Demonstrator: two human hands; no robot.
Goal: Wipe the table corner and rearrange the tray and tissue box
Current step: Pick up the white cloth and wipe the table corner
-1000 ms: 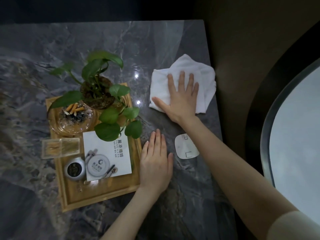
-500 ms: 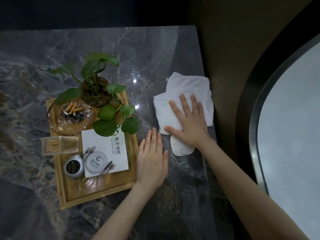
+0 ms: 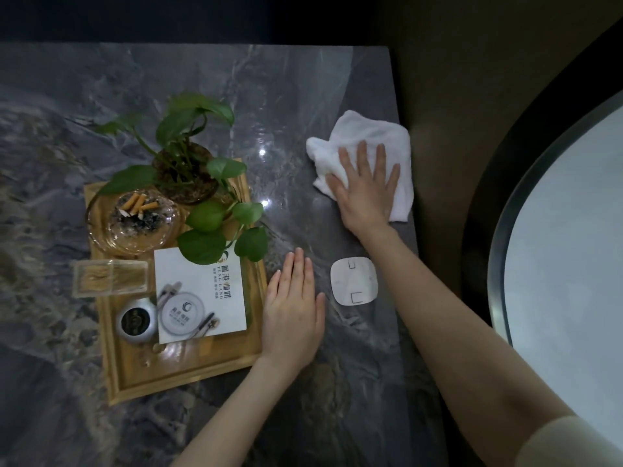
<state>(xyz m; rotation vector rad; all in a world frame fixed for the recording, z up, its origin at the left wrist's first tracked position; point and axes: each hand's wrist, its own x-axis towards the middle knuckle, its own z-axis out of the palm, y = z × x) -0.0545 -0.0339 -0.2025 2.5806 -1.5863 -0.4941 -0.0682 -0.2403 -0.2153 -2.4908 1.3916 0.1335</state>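
My right hand [image 3: 365,193] lies flat, fingers spread, gripping nothing, on the soft white folded cloth [image 3: 371,143] at the grey marble desk's [image 3: 303,96] far right corner; it should slide easily. My left hand [image 3: 291,311] rests open just beside the loaded, likely heavy wooden tray [image 3: 135,382], best pushed by its rim. The tray's white card [image 3: 202,291] reads "FENG GANG".

Tray [image 3: 188,382] left on table [image 3: 354,382], cloth [image 3: 371,129] at far right corner, pad [image 3: 354,280] between.
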